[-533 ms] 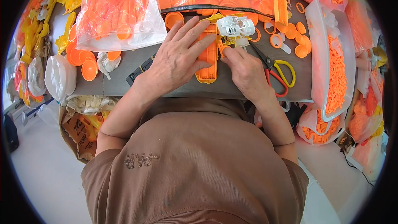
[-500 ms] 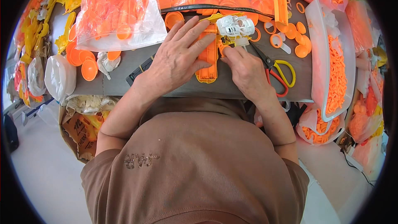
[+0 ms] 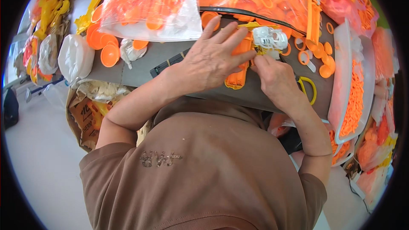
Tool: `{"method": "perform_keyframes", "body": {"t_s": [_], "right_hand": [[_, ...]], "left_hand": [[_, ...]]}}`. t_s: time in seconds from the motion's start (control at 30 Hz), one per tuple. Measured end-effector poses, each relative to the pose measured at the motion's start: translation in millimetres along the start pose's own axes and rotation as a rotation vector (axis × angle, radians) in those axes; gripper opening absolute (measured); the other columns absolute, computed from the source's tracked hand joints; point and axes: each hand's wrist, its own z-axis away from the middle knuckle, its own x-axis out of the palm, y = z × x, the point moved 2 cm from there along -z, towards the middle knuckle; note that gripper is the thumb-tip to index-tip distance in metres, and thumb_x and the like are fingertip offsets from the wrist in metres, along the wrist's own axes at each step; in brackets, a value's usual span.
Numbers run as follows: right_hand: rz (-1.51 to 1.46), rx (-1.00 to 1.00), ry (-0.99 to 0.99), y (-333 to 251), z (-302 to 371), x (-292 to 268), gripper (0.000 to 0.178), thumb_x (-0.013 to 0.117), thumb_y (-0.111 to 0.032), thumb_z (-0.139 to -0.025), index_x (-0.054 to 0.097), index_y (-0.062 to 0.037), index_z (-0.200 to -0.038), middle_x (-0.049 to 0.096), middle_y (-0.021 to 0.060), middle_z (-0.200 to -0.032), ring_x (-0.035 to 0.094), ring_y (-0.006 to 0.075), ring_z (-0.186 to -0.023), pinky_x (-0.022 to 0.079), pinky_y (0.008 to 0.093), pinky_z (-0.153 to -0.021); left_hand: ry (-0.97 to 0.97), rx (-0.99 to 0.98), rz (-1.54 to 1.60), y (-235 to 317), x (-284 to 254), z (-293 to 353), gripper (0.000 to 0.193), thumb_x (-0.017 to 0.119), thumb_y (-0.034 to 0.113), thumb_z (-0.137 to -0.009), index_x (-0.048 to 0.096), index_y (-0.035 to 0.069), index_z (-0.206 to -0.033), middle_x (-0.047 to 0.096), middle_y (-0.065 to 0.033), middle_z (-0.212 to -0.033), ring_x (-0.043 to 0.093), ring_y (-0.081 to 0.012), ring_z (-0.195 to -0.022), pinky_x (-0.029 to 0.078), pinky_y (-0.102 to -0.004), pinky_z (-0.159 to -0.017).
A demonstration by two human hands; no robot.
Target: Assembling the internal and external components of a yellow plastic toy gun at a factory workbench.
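Note:
An orange elongated plastic housing (image 3: 237, 79) lies on the grey table in front of me. My left hand (image 3: 204, 61) rests over its left side, palm down, with the fingers stretched and spread. A white plastic mechanism with round openings (image 3: 270, 38) sits at the housing's upper right, and small yellow parts show beneath it. Close below that mechanism, my right hand (image 3: 277, 74) is closed, thumb and fingers pinched together at the housing's right edge. Whatever lies between those fingertips is hidden. Scissors (image 3: 314, 93) lie beside the right wrist; only a yellow handle shows well.
Clear bags of orange parts (image 3: 149, 0) fill the far side. Orange cups (image 3: 110, 55) and a white crumpled bag (image 3: 132, 52) lie left. A dark strip (image 3: 164, 64) rests by my left forearm. Right stands a translucent bin (image 3: 341, 81) of small orange pieces; a paper sack (image 3: 81, 121) stands lower left.
The whole scene has shifted rightward in the picture as the view turned. Both hands keep about the same places on the housing. The scissors' red handle is now covered by my right arm.

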Motion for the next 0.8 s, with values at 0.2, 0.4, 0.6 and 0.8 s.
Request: {"method": "perform_keyframes", "body": {"t_s": [0.2, 0.4, 0.6, 0.8], "right_hand": [[-0.026, 0.053, 0.034, -2.9, 4.4, 9.9, 0.011, 0.058, -0.003, -0.082, 0.048, 0.0, -0.085, 0.056, 0.0159, -0.076, 0.059, 0.0336, -0.069, 0.046, 0.0414, -0.057], [-0.042, 0.07, 0.016, -9.9, 10.6, 4.8, 0.016, 0.06, -0.003, -0.081, 0.051, 0.0008, -0.095, 0.057, 0.0175, -0.079, 0.059, 0.0357, -0.072, 0.047, 0.0414, -0.059], [-0.14, 0.096, 0.297, -23.8, 32.5, 2.0, 0.036, 0.069, -0.012, -0.077, 0.054, -0.004, -0.11, 0.056, 0.0151, -0.097, 0.058, 0.0308, -0.078, 0.048, 0.0359, -0.064], [-0.025, 0.059, 0.196, -33.9, 27.4, 23.1, 0.059, 0.077, -0.031, -0.067, 0.055, -0.0121, -0.119, 0.042, 0.0178, -0.122, 0.052, 0.0304, -0.088, 0.047, 0.0371, -0.075]], "left_hand": [[-0.017, -0.024, -0.023, 3.0, 3.3, 1.1, 0.036, 0.065, 0.023, -0.08, 0.062, 0.017, -0.115, 0.041, -0.0156, -0.129, 0.037, -0.0314, -0.124, 0.022, -0.0521, -0.105], [0.256, -0.05, 0.102, 1.2, -32.4, 26.6, 0.04, 0.069, 0.022, -0.075, 0.061, 0.01, -0.113, 0.054, -0.0138, -0.112, 0.051, -0.0317, -0.105, 0.036, -0.0453, -0.093], [-0.054, -0.508, 0.007, -15.6, -53.2, 79.0, 0.046, 0.072, 0.017, -0.069, 0.054, 0.003, -0.109, 0.054, -0.0113, -0.092, 0.051, -0.0299, -0.091, 0.037, -0.0386, -0.082], [-0.078, -0.532, 0.179, -20.3, -56.8, 98.3, 0.045, 0.067, 0.006, -0.073, 0.05, -0.001, -0.115, 0.052, -0.0117, -0.1, 0.051, -0.0274, -0.095, 0.04, -0.0377, -0.084]]}}
